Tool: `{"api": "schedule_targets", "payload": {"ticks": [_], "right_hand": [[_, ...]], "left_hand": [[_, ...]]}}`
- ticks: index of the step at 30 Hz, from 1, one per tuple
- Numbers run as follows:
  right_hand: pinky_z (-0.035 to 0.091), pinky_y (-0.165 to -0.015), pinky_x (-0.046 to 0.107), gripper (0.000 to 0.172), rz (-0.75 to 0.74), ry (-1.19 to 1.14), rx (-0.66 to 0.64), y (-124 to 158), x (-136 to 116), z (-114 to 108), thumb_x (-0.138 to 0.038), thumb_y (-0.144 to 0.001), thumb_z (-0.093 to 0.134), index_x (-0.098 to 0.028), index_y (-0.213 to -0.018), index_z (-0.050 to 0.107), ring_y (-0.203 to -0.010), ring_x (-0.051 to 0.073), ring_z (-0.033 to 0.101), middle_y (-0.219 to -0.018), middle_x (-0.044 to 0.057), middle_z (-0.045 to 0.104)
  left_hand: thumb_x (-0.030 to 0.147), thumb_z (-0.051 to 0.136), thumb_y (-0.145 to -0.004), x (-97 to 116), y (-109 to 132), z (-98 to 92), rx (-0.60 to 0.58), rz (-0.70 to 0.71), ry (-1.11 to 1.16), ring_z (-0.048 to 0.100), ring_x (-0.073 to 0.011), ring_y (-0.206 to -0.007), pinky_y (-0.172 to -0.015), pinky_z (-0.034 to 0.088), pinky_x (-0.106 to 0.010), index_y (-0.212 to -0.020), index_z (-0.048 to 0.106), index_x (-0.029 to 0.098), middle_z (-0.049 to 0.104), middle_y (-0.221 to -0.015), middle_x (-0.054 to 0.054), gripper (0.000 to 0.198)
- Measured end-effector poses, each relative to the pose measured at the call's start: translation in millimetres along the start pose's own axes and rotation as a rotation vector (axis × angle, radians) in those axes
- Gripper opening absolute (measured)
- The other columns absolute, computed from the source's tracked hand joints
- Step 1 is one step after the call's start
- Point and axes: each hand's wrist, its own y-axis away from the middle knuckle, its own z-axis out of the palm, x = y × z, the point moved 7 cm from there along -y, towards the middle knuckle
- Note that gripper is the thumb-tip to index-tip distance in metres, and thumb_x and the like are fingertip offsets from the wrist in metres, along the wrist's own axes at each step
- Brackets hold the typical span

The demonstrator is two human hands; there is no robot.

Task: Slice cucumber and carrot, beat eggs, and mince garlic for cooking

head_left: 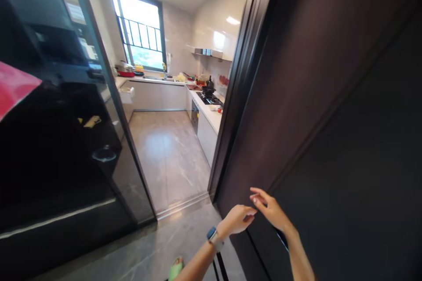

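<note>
at the far left, a pink-red sheet (16, 88) is showing against a glossy dark panel (42, 175), whose surface is mirroring pale shapes. the panel's slim frame (114, 96) is leaning across the view and bordering an opening into a kitchen. beyond it, a red pot (125, 70) is sitting near the far left corner of the worktop (213, 117), and a pale open box (126, 95) is jutting out below that corner. a window (141, 30) is letting in bright light above the back edge, where a tap (165, 70) is standing. grey floor (161, 153) is stretching toward the doorway, and a foot in a green slipper (176, 268) is resting at the bottom. along the worktop's right-hand arm, a black hob (211, 99) is carrying a dark pan (207, 90); nearer that arm's front end, a small red item (219, 110) is lying.

right of the dark door frame (229, 114), the left hand (236, 219), wearing a watch (215, 238) at its wrist, is curling its fingers loosely, leaving a narrow gap at the thumb. just beside it, the right hand (272, 211) is spreading its fingers fairly wide; whether the fingertips are touching, i cannot tell. both hands are hovering before the dark brown panel (336, 149), which is filling the right side.
</note>
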Motion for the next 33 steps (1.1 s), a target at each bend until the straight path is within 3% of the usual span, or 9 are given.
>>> {"api": "schedule_targets", "payload": {"ticks": [4,6,9,15,18,22,27,30,33], "right_hand": [[0.052,-0.093,0.042,0.052,0.275,-0.137,-0.011,-93.9,84.4,124.8,-0.051,-0.08,0.057,-0.016,-0.115,0.069,-0.101,0.029,0.07,-0.109,0.016,0.074],[0.052,-0.094,0.041,0.051,0.33,-0.208,-0.068,-130.9,108.9,175.8,-0.051,-0.074,0.061,-0.016,-0.11,0.071,-0.102,0.03,0.07,-0.11,0.015,0.073],[0.051,-0.095,0.04,0.049,0.379,-0.262,-0.094,-183.2,128.5,220.3,-0.05,-0.072,0.062,-0.017,-0.107,0.073,-0.104,0.029,0.069,-0.111,0.014,0.074],[0.05,-0.095,0.04,0.042,0.398,-0.295,-0.092,-324.5,145.1,247.8,-0.043,-0.072,0.06,-0.016,-0.101,0.074,-0.103,0.03,0.069,-0.109,0.015,0.074],[0.05,-0.095,0.041,0.037,0.352,-0.322,-0.066,-421.2,139.9,253.5,-0.041,-0.073,0.061,-0.017,-0.098,0.074,-0.1,0.029,0.069,-0.104,0.013,0.075],[0.052,-0.091,0.043,0.027,0.307,-0.438,-0.12,-561.6,112.3,271.3,-0.035,-0.071,0.063,-0.02,-0.091,0.073,-0.093,0.029,0.07,-0.093,0.008,0.075],[0.054,-0.082,0.04,0.02,0.381,-0.544,-0.064,-719.5,88.9,298.6,-0.031,-0.069,0.063,-0.022,-0.086,0.07,-0.083,0.025,0.069,-0.08,0.003,0.072],[0.054,-0.076,0.036,0.022,0.442,-0.595,-0.036,-794.2,93.3,319.8,-0.031,-0.068,0.065,-0.022,-0.088,0.068,-0.084,0.023,0.069,-0.086,0.003,0.072],[0.053,-0.07,0.032,0.027,0.531,-0.667,-0.006,-856.6,110.5,335.4,-0.033,-0.067,0.067,-0.022,-0.092,0.067,-0.086,0.022,0.069,-0.09,0.003,0.071]], "left_hand": [[0.029,0.047,-0.09,-155.6,51.0,-97.6,0.217,-0.329,0.068,0.07,-0.0217,-0.099,-0.091,0.054,-0.032,-0.105,0.072,0.022,0.075,-0.106,-0.007,0.03],[0.04,0.049,-0.089,-210.4,63.6,-140.9,0.336,-0.417,0.127,0.07,-0.0228,-0.1,-0.091,0.055,-0.034,-0.108,0.072,0.022,0.075,-0.108,-0.008,0.034],[0.053,0.049,-0.088,-274.6,59.7,-189.7,0.43,-0.49,0.235,0.072,-0.0242,-0.096,-0.089,0.057,-0.037,-0.106,0.072,0.021,0.076,-0.104,-0.01,0.043],[0.067,0.05,-0.082,-388.4,9.0,-254.3,0.522,-0.601,0.355,0.073,-0.0273,-0.095,-0.087,0.058,-0.041,-0.102,0.073,0.019,0.075,-0.105,-0.014,0.057],[0.072,0.049,-0.079,-435.7,-28.0,-289.7,0.568,-0.64,0.346,0.073,-0.0271,-0.091,-0.086,0.059,-0.042,-0.1,0.073,0.019,0.075,-0.103,-0.014,0.061],[0.069,0.048,-0.081,-482.7,-77.4,-346.1,0.651,-0.676,0.313,0.072,-0.0279,-0.098,-0.089,0.058,-0.043,-0.103,0.071,0.019,0.074,-0.108,-0.014,0.059],[0.062,0.048,-0.084,-555.8,-117.9,-404.4,0.729,-0.75,0.328,0.07,-0.0289,-0.102,-0.09,0.057,-0.044,-0.107,0.069,0.019,0.073,-0.113,-0.014,0.054],[0.058,0.049,-0.084,-615.9,-140.6,-442.7,0.747,-0.748,0.328,0.07,-0.0277,-0.104,-0.092,0.056,-0.042,-0.107,0.069,0.018,0.072,-0.113,-0.014,0.05],[0.053,0.049,-0.085,-679.4,-172.3,-493.7,0.711,-0.719,0.315,0.07,-0.0265,-0.103,-0.091,0.055,-0.041,-0.106,0.068,0.019,0.073,-0.113,-0.013,0.045]]}}
